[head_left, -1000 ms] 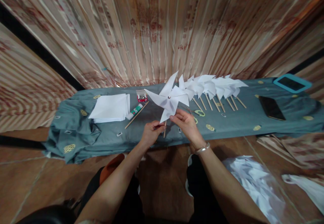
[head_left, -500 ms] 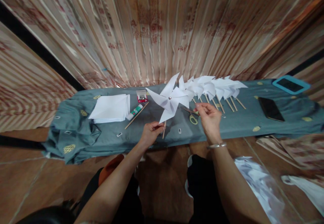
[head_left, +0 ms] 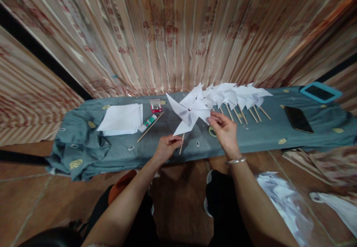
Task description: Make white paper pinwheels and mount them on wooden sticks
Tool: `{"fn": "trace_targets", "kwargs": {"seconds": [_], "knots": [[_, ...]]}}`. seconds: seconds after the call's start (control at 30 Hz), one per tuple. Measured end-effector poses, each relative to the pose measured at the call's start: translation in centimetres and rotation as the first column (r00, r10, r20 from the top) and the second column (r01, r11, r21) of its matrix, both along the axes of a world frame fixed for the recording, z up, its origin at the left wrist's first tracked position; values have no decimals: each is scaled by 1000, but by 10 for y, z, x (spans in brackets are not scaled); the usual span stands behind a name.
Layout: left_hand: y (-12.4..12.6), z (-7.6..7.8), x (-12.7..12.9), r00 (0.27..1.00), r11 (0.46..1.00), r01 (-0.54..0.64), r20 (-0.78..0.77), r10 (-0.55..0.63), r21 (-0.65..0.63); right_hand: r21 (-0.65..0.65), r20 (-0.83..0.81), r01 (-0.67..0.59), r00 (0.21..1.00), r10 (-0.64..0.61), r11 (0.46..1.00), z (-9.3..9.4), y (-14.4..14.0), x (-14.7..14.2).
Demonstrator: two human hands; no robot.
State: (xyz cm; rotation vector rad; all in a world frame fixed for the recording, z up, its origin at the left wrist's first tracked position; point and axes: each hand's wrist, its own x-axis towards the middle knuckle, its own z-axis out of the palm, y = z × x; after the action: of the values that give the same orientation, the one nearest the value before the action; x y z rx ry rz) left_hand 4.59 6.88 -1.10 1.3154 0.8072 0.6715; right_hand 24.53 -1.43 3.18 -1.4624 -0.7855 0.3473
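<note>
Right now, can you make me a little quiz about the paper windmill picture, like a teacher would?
1. True or false: the left hand grips the wooden stick of the white pinwheel.
2. What does the right hand touch? A) the black phone B) a blade of the pinwheel C) the glue stick
3. Fill in: the stack of white paper lies on the ____ cloth.

Key
1. True: the fingers close around the stick.
2. B: its fingertips meet a blade's edge; the black phone and glue stick lie untouched.
3. Grey-blue.
</note>
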Motion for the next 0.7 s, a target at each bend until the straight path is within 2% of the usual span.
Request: {"fn": "trace_targets", "kwargs": {"seconds": [0.4,0.7], "knots": [[2,1,0,997,997,-72,28,71,24,18,-147,-143,979,144,990,2,4,-26],[2,2,0,996,995,-83,24,82,46,29,-208,-223,952,224,974,2,7,-40]]}}
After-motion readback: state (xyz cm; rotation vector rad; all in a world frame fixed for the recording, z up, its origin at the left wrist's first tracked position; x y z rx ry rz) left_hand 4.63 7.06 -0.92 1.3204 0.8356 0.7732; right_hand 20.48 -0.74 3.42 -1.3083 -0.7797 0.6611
